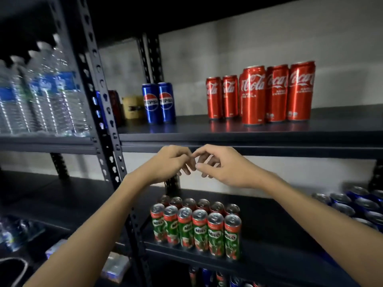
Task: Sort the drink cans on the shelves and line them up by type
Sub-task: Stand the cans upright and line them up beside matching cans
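Cans are the matter, and neither hand holds one; nearest the camera, on the lower shelf (pixel 269 264), the Milo cans (pixel 196 230) stand upright in two tidy rows, directly below the hands, with a cluster of blue cans (pixel 356 206) well apart at the right end of that shelf; above them the left hand (pixel 165 162) and the right hand (pixel 226 166) hover side by side in front of the upper shelf's edge (pixel 248 141), the fingers (pixel 186 166) of both loosely curled and clamped on nothing, the fingertips of the two hands almost meeting; beyond and above the hands, on the upper shelf, two Pepsi cans (pixel 158 102) stand upright, up and a little left of the left hand, touching each other; the Coca-Cola cans (pixel 261 94) stand upright in a loose bunch, up and to the right of the right hand, well apart from the Pepsi pair; so, by my judgement, the left hand is nearer the Pepsi and the right nearer the Coca-Cola, and either reach goes upward and forward over the shelf edge, closing around a vertical can from the side; behind the Pepsi pair, partly hidden by the upright post (pixel 99 96), some darker cans and a yellowish object (pixel 132 107) sit too dim to name; water bottles (pixel 41 90) fill the neighbouring shelf at far left.
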